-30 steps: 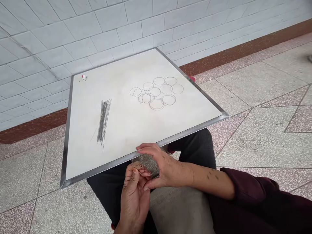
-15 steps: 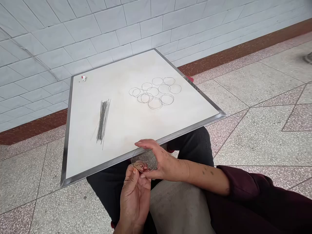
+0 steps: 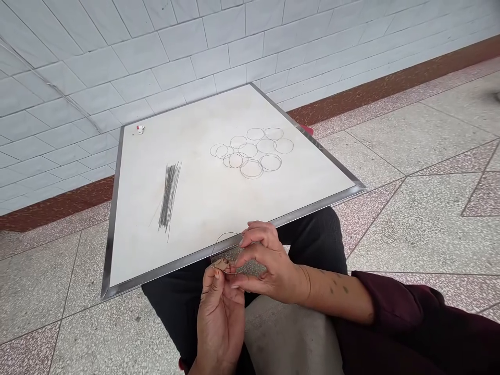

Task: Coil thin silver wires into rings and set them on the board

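Observation:
My left hand (image 3: 222,317) is closed, with thumb and fingers pinching the lower side of a thin wire ring (image 3: 217,240) in front of the table's near edge. A tan wrapping (image 3: 222,264) covers a fingertip of that hand. On the ring's right side is my right hand (image 3: 269,263), its fingers bent and thumb apart from them. Whether its fingertips touch the wire is hard to make out. Several wire rings (image 3: 252,177) lie overlapping on the table at right of centre. Straight wires (image 3: 169,198) lie in a bundle at left.
The white table (image 3: 195,208) has a metal rim and stands against a tiled wall (image 3: 179,47). A small red and white object (image 3: 140,129) sits in its far left corner. My knees (image 3: 316,234) are under the near edge, above a speckled floor (image 3: 390,234).
My right hand has drawn back slightly to the right, its fingers bending in from a wide span over the ring. The left hand keeps its pinch. The whole view has shifted a little.

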A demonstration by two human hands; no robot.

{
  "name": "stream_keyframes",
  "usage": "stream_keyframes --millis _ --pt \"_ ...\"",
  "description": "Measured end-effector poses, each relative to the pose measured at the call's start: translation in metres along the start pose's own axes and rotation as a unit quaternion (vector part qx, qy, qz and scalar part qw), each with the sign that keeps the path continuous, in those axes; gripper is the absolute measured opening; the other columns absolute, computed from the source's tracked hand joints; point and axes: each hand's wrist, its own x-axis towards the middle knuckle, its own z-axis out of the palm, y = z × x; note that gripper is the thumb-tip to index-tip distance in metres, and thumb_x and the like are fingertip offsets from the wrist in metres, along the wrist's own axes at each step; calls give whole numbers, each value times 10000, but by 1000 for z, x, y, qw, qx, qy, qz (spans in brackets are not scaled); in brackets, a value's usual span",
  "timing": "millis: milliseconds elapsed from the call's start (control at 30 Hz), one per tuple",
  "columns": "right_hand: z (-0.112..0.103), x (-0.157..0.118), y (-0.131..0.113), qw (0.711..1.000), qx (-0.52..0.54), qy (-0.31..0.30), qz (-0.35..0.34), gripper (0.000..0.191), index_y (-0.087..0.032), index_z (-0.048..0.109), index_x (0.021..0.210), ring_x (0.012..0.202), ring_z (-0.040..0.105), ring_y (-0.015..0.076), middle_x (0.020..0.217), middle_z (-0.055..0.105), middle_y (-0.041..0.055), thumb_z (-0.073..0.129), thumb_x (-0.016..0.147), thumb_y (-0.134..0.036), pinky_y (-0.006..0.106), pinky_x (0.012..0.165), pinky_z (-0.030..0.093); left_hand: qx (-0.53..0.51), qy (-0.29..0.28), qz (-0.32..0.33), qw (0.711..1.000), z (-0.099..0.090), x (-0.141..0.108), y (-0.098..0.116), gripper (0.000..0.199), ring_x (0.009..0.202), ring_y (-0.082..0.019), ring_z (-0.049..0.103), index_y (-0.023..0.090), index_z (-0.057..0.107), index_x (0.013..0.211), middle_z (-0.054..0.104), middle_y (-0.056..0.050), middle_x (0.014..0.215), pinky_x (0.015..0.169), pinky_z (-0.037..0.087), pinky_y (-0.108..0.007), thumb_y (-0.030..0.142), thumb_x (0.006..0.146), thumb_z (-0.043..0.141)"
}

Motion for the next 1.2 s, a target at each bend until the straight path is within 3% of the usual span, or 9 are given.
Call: stream_keyframes --millis 200,533,800,1067,1200 --pt "1 1 -3 999 -27 -14 -24 170 -238 705 906 997 547 207 960 588 43 675 907 -406 438 985 448 5 -11 8 1000 4 -2 -1 82 859 -135 672 204 724 821 719 -7 879 826 552 -244 246 782 782" --pt "3 -2 -3 1000 23 -18 2 157 -252 709 911 1002 565 189 911 622 22 602 965 -354 413 980 469 2 -24 7 1000 5 -2 -3 119 811 -122 660 198 693 742 706 13 819 807 545 -235 214 743 811" --pt "1 -7 2 996 -25 -83 21 133 -262 732 917 1082 537 217 1026 621 40 704 887 -388 435 1016 435 -8 -10 -2 1000 6 -2 -4 121 828 -122 667 209 696 763 711 19 826 799 551 -229 229 747 815" --pt "3 -8 1 999 13 -33 6 199 -255 731 834 1040 551 204 994 625 39 643 930 -406 400 953 466 -31 8 -15 999 3 -4 -3 175 820 -120 669 200 708 783 721 10 847 791 554 -221 203 691 857" --pt "2 -10 3 998 -9 -62 16 230 -249 736 813 1033 552 214 984 622 46 645 922 -430 415 972 454 -20 -8 4 1000 0 -4 1 133 766 -117 646 201 696 773 686 13 807 749 554 -230 231 740 822"
